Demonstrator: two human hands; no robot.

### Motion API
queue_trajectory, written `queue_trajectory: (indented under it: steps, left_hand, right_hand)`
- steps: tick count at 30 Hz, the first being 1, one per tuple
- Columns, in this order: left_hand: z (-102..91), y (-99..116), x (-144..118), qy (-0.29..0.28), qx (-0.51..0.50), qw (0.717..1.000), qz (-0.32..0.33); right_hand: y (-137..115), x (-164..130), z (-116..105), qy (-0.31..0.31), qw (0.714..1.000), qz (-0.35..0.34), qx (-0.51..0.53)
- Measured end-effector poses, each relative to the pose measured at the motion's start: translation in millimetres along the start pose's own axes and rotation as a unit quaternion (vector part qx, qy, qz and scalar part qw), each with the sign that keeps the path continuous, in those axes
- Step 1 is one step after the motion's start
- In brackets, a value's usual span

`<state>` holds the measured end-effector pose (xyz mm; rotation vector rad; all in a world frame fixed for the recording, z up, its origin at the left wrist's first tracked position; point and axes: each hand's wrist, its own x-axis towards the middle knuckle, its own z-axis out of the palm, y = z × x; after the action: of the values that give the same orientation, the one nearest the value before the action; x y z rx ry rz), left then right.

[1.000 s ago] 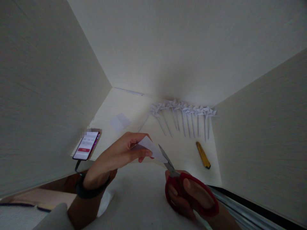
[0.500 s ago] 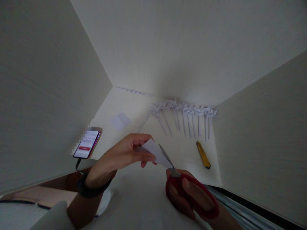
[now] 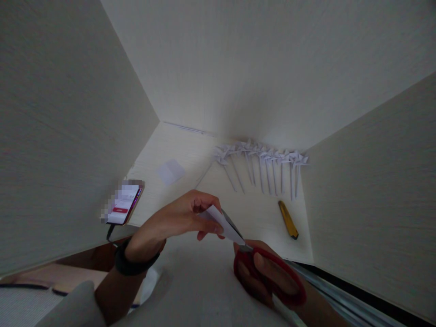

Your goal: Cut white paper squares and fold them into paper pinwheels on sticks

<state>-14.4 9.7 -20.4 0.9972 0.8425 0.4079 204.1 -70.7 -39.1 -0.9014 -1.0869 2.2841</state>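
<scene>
A small piece of white paper (image 3: pixel 226 227) is pinched between the thumb and fingers of my left hand (image 3: pixel 194 215). My right hand (image 3: pixel 259 268) grips the red handles of a pair of scissors (image 3: pixel 281 277). The metal blades point up and to the left, and the paper's lower right tip lies at them near the pivot. Part of the blades is hidden behind the paper. Beyond my hands, several white paper pinwheels (image 3: pixel 265 154) on thin paper sticks lie in a row along the back wall.
A yellow utility knife (image 3: pixel 288 220) lies to the right. Square paper pieces (image 3: pixel 170 171) lie at the left, with thin paper sticks (image 3: pixel 184 127) along the back wall. A phone (image 3: pixel 124 204) with a cable leans at the left edge. Pale walls rise on three sides.
The paper has tilted and looks narrower, its edge now close along the scissors' upper blade. My right hand and the scissors have shifted slightly left.
</scene>
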Motion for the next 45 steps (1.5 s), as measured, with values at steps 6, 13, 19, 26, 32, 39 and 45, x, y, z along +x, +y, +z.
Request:
queue_trajectory:
  steps: [6,13,19,26,32,39,45]
  left_hand:
    - [3.2,3,-2,0.005,0.009,1.0,-0.003]
    - [5.8,3,0,-0.006,0.005,1.0,-0.005]
    - [4.9,2,-1,-0.017,-0.005,1.0,-0.004]
    - [5.1,-1,0,-0.017,-0.014,1.0,-0.011]
    - [5.2,0,-1,0.001,-0.019,1.0,-0.002]
    - [3.8,5,-6,0.11,0.007,0.991,0.079]
    - [5.1,1,-5,0.091,-0.017,0.99,0.104]
  right_hand:
    - [1,6,-2,-0.006,1.0,-0.009,-0.005]
    - [8,5,0,0.022,0.999,0.003,0.025]
    - [7,2,-1,0.047,0.999,0.022,-0.008]
    - [10,-1,-6,0.04,0.998,0.016,-0.035]
    - [12,1,-7,0.009,1.0,0.014,0.006]
    - [9,-25,-45,-0.013,0.999,0.037,-0.005]
    - [33,17,-89,0.225,0.892,0.036,-0.39]
